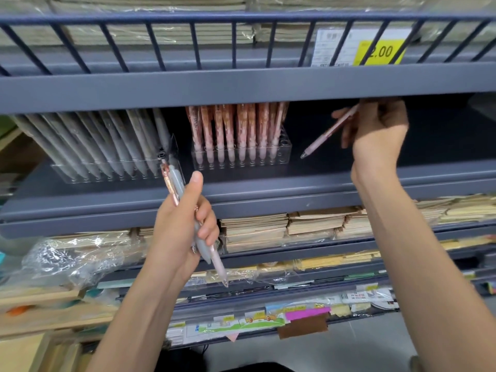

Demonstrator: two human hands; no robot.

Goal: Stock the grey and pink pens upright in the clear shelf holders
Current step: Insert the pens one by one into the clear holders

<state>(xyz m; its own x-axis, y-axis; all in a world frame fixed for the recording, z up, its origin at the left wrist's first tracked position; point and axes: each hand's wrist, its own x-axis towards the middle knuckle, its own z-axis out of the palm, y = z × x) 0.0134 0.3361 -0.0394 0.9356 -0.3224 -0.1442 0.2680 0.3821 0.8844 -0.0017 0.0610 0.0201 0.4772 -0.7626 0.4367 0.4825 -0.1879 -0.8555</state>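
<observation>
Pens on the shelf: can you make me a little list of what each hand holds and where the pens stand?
grey pens: leaning in the left clear holder
pink pens: upright in the right clear holder
left hand: grips a bunch of grey and pink pens
right hand: pinches a single pink pen, tilted, tip down, just right of the right clear holder

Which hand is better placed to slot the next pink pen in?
Right: the right hand pinches a single pink pen beside the clear holder; the left hand grips a pen bundle.
</observation>
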